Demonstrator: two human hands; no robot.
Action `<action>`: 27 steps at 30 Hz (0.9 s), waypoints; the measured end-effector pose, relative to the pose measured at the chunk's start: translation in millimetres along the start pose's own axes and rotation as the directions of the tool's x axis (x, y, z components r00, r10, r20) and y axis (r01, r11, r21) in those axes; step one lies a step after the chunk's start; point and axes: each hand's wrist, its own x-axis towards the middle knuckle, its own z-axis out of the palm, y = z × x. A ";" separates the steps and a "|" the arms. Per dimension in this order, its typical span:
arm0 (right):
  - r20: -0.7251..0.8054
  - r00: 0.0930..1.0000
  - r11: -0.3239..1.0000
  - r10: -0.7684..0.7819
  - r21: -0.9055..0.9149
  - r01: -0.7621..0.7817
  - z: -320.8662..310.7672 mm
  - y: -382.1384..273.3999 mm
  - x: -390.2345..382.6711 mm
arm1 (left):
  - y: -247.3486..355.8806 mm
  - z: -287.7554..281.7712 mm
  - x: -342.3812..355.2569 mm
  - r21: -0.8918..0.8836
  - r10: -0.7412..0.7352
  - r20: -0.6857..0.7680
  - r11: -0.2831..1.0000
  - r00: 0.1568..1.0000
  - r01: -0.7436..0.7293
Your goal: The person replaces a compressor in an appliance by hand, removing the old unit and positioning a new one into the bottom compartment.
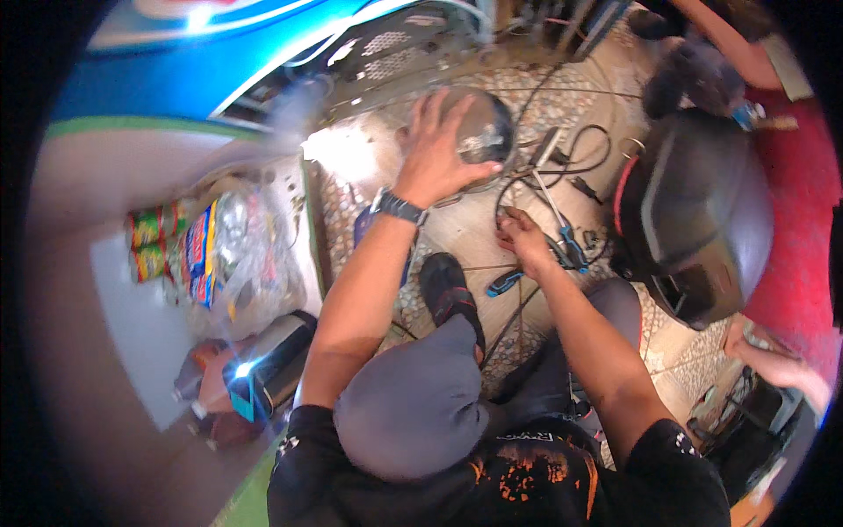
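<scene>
My left hand, a watch on its wrist, rests with fingers spread on the side of a round dark metal part that has a worn, dirty face. Its thumb lies along the lower rim. Lower and to the right, the fingers of my right hand are pinched together at a black cable that curves up toward the tools. Close beside that hand lie a screwdriver with a blue and black handle and another blue-black handled tool. My right fingertips are partly hidden.
A large black rounded case stands on the right. At the left are a clear plastic bag and green-red packs. A perforated metal panel stands ahead. Another person's arm is at upper right; a bare foot is lower right.
</scene>
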 end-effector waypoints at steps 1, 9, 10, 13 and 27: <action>0.015 1.000 1.000 -0.002 -0.019 0.003 5.0 -0.3 -6.8 | -4.0 -1.1 1.2 0.020 -0.012 0.011 1.000 1.000 0.012; 0.089 0.996 0.975 -0.029 -0.217 0.048 2.8 12.7 -15.3 | -16.4 -14.2 4.5 0.079 -0.054 0.029 0.996 0.998 0.052; 0.062 0.997 0.968 -0.050 -0.244 0.063 0.7 15.7 -16.0 | -14.6 -14.4 5.3 0.092 -0.056 0.035 0.994 0.998 0.053; 0.077 0.983 0.890 -0.170 -0.415 0.186 -14.9 27.8 -7.1 | -5.9 -8.0 10.9 0.087 -0.040 0.041 0.996 0.998 0.036; 0.298 0.845 0.489 -0.445 -0.709 0.508 6.8 29.8 -56.1 | -16.9 -5.0 15.1 0.037 -0.013 0.033 0.999 0.999 0.012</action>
